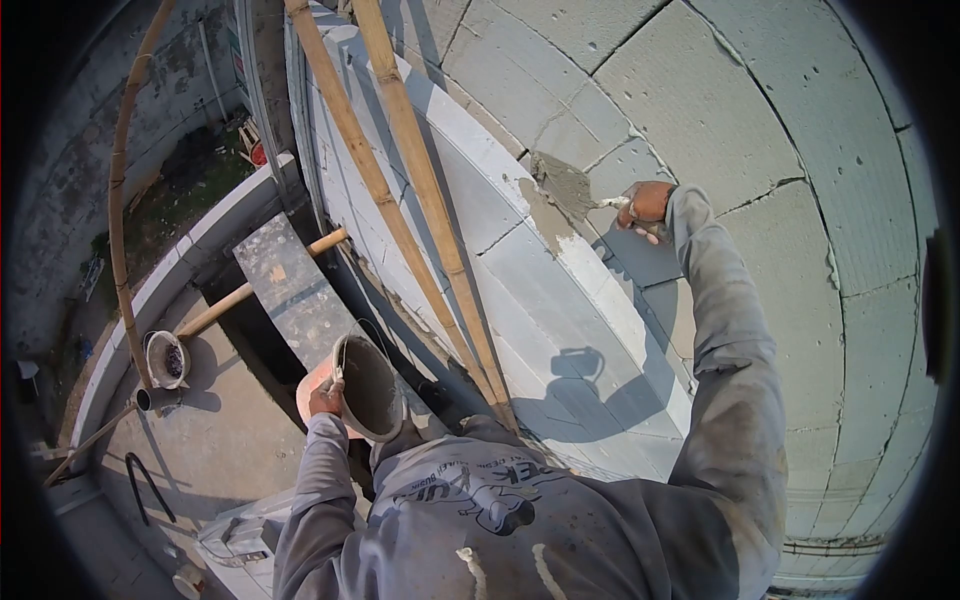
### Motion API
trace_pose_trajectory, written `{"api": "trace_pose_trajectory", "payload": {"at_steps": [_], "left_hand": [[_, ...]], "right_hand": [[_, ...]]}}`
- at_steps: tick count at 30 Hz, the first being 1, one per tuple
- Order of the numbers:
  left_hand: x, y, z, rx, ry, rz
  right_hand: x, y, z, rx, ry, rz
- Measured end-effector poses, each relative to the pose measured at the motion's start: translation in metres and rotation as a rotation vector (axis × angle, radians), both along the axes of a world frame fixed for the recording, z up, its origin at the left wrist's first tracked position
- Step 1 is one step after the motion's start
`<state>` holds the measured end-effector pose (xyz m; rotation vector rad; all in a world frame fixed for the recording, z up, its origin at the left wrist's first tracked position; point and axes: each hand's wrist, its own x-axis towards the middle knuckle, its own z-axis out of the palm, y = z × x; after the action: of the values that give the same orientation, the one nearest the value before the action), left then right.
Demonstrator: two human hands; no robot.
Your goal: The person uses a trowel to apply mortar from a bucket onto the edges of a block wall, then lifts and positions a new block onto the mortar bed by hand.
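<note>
My right hand (645,212) is closed round the handle of a trowel (565,187), whose blade carries grey mortar and lies against the block wall (720,120), by the joint with a white ledge (500,210). Wet mortar (548,222) streaks the ledge's edge just below the blade. At the lower left, my left hand (327,399) grips the handle and rim of a bucket (370,390), which is tilted and holds grey mortar inside.
Two bamboo poles (425,190) cross in front of the ledge. A plank (290,280) rests on a bamboo crosspiece (215,310) at the left. Another bucket (167,360) stands beyond it, near a curved low wall (125,290). Dark gaps show beside the plank.
</note>
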<state>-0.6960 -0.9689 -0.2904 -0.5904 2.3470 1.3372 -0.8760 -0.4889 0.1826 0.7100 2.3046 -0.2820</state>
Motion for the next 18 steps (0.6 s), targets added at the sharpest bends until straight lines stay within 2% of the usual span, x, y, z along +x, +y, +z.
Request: {"api": "trace_pose_trajectory", "payload": {"at_steps": [3,7,8,11,15,17,18], "left_hand": [[-0.002,0.004,0.004,0.001,0.004,0.0],[0.002,0.0,0.023,-0.005,-0.026,0.04],[0.004,-0.005,0.008,0.018,-0.03,0.062],[0.006,-0.013,0.012,0.022,-0.058,0.104],[0.006,-0.018,0.024,-0.032,-0.084,0.158],[0.005,-0.023,0.006,-0.029,-0.092,0.142],[0.006,-0.025,0.0,-0.018,-0.101,0.133]], "right_hand": [[0.0,-0.006,0.004,-0.075,0.026,-0.06],[0.018,0.006,-0.009,-0.477,0.208,-0.11],[0.025,0.003,-0.014,-0.486,0.203,-0.09],[0.041,-0.006,-0.025,-0.455,0.337,-0.185],[0.047,-0.006,-0.044,-0.309,0.429,-0.027],[0.049,-0.007,-0.047,-0.126,0.443,0.086],[0.051,0.0,-0.054,-0.131,0.444,0.074]]}}
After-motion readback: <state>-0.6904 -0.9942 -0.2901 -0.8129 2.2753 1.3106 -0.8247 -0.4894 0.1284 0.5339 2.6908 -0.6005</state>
